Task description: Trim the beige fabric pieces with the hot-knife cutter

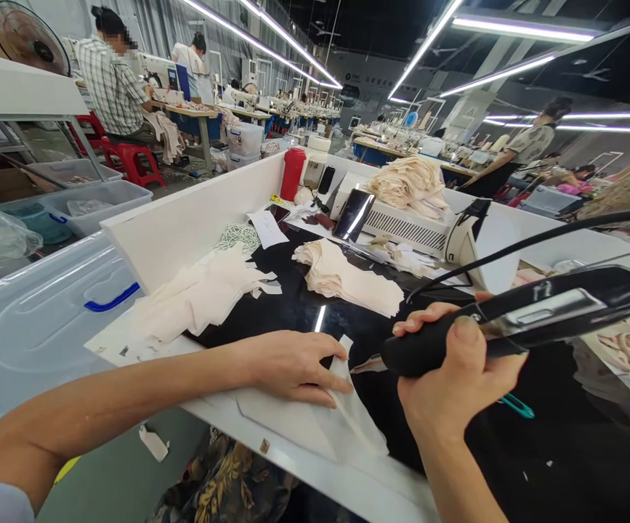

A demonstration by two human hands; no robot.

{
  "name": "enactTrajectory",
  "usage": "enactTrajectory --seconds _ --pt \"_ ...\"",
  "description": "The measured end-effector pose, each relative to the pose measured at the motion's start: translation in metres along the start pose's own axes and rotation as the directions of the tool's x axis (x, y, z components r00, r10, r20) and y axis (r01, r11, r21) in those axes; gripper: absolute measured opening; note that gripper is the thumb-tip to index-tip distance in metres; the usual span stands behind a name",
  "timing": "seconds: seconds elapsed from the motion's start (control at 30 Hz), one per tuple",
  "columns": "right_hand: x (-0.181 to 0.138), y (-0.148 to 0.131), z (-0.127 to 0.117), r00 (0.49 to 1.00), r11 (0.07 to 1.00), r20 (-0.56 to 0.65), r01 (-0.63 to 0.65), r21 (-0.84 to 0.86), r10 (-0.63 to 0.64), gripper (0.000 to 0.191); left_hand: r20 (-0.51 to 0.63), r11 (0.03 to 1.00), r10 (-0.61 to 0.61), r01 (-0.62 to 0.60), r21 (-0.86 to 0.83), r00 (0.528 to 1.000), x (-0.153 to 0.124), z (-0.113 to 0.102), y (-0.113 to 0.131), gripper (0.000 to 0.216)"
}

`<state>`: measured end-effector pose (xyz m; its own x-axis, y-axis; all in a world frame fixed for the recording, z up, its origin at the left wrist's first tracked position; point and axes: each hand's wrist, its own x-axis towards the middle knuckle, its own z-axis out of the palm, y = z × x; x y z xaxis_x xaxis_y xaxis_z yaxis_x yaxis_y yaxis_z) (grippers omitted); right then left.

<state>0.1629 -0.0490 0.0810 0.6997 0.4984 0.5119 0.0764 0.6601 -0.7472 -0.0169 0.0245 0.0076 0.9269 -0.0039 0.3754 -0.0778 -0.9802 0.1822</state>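
My left hand (298, 367) lies with its fingers stretched out over a pale cloth piece (315, 428) at the table's front edge, pressing it down. In my right hand (456, 385) is a black corded hand tool (554, 309) with a thin metal tip (369, 365). That tip points left, close to the cloth's edge beside my left fingers; I cannot tell whether they touch. Behind my hands, a stack of cream cloth pieces (352, 276) rests on the black tabletop (287, 319). Another pile of pale cut pieces (200, 294) lies to the left.
A white board (195, 225) walls the table's left side. At the back are a red bottle (293, 174), a phone (354, 215) and a cloth bundle (407, 185). The tool's cable (511, 250) arches over the right. Clear plastic bins (47, 312) stand left. Several people sit or stand beyond.
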Motion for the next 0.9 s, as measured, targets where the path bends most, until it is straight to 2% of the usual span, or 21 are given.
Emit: enactTrajectory --seconds 0.33,0.7,0.9 --pt "0.001 0.006 0.004 1.0 1.0 0.016 0.005 0.005 -0.005 0.041 -0.054 1.0 0.019 -0.02 -0.008 0.998 0.001 0.001 -0.001 0.039" --pt "0.005 0.015 0.005 1.0 1.0 0.019 0.018 0.015 -0.018 0.042 -0.039 0.999 -0.008 0.006 -0.051 0.999 -0.001 -0.005 0.001 0.037" --pt "0.004 0.015 0.005 0.997 0.999 0.071 0.033 0.021 -0.034 0.031 -0.009 0.999 0.001 -0.002 -0.043 1.0 -0.004 -0.01 0.0 0.038"
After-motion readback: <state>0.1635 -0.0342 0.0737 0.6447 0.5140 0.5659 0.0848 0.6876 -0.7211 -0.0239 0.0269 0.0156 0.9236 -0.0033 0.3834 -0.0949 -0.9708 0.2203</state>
